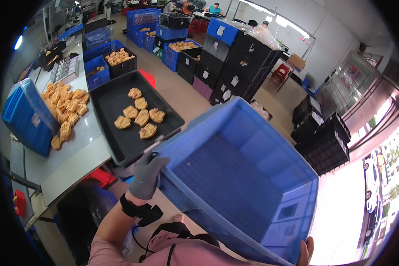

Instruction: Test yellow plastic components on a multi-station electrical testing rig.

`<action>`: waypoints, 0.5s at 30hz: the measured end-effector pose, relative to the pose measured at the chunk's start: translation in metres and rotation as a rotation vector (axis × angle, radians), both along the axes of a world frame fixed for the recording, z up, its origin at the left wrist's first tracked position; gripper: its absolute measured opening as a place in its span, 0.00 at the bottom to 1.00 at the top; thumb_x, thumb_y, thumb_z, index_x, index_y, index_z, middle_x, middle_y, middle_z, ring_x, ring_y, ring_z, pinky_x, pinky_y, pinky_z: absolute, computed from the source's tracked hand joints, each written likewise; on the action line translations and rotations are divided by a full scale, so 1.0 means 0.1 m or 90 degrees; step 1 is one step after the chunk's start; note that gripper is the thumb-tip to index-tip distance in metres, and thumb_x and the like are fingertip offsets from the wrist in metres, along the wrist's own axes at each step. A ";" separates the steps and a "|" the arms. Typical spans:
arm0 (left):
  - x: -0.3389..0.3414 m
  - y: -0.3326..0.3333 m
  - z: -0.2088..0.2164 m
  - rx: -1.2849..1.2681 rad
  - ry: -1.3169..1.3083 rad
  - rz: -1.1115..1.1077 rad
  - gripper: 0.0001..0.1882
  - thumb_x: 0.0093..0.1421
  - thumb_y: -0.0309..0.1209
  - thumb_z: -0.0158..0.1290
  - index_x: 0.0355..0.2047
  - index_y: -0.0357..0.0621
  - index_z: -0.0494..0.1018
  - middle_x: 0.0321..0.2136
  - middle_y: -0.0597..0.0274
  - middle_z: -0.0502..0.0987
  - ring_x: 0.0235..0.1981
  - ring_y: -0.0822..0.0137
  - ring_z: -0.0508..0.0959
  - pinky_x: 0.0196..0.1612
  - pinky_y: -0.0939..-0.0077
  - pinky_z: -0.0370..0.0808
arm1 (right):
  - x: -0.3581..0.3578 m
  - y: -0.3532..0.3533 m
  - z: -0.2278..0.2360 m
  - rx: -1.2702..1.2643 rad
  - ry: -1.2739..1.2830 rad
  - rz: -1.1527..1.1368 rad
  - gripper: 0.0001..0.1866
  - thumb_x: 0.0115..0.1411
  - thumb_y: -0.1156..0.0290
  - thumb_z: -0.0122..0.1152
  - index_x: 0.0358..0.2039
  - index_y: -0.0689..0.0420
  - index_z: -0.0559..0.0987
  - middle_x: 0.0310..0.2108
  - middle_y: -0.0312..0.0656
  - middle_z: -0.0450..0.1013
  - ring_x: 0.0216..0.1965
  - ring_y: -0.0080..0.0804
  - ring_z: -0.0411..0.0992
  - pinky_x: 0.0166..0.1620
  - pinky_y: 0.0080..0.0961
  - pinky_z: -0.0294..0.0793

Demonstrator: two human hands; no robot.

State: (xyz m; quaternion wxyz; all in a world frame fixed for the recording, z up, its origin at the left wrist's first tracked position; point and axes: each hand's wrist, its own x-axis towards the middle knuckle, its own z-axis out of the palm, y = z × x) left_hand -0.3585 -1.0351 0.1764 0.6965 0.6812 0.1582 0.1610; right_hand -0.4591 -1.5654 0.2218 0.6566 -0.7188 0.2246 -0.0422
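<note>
A large blue plastic crate (226, 173) is held tilted in front of my body, its inside facing up and bare apart from a tiny speck. My left hand (145, 177), in a grey glove, closes round the crate's left rim. At the lower right, my right hand (306, 250) grips the opposite end; only some fingers show beyond the edge. Just past my left hand lies a black tray (113, 104) with several tan, waffle-like moulded pieces (141, 117) on it. The tray's near edge is close to the crate's left corner.
On the white table (82, 153) at left, a tipped blue bin (29, 119) stands beside a heap of tan pieces (68, 104). Stacked black crates (239, 66) rise beyond my crate, and more black crates (323, 146) stand at right. Filled bins (119, 57) line the aisle; people sit far back.
</note>
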 end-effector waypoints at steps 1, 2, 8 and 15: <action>0.26 -0.07 0.08 -0.018 -0.053 -0.016 0.17 0.57 0.30 0.56 0.46 0.35 0.75 0.32 0.65 0.74 0.35 0.74 0.72 0.41 0.79 0.70 | 0.15 -0.05 0.01 0.024 -0.006 -0.064 0.18 0.65 0.64 0.58 0.51 0.61 0.71 0.40 0.42 0.73 0.41 0.33 0.72 0.41 0.33 0.74; 0.55 -0.15 0.15 -0.109 -0.018 -0.023 0.19 0.58 0.31 0.55 0.48 0.35 0.75 0.32 0.67 0.74 0.35 0.75 0.72 0.42 0.80 0.70 | 0.31 -0.08 -0.01 0.050 -0.015 -0.129 0.20 0.65 0.64 0.58 0.53 0.61 0.71 0.42 0.43 0.72 0.43 0.35 0.72 0.43 0.34 0.74; 2.11 -0.41 0.27 -0.213 -0.031 -0.015 0.13 0.56 0.32 0.54 0.40 0.39 0.75 0.28 0.70 0.71 0.30 0.77 0.69 0.35 0.82 0.66 | 2.04 -0.33 0.00 -0.190 -0.028 0.079 0.22 0.65 0.64 0.56 0.54 0.64 0.71 0.47 0.51 0.70 0.51 0.42 0.70 0.51 0.41 0.72; 3.36 0.01 0.23 -0.098 -0.027 0.150 0.12 0.57 0.29 0.51 0.40 0.37 0.75 0.33 0.66 0.74 0.34 0.75 0.73 0.38 0.80 0.71 | 4.81 0.09 0.34 -0.343 0.033 0.335 0.22 0.66 0.64 0.55 0.55 0.66 0.71 0.50 0.54 0.69 0.53 0.44 0.69 0.54 0.42 0.70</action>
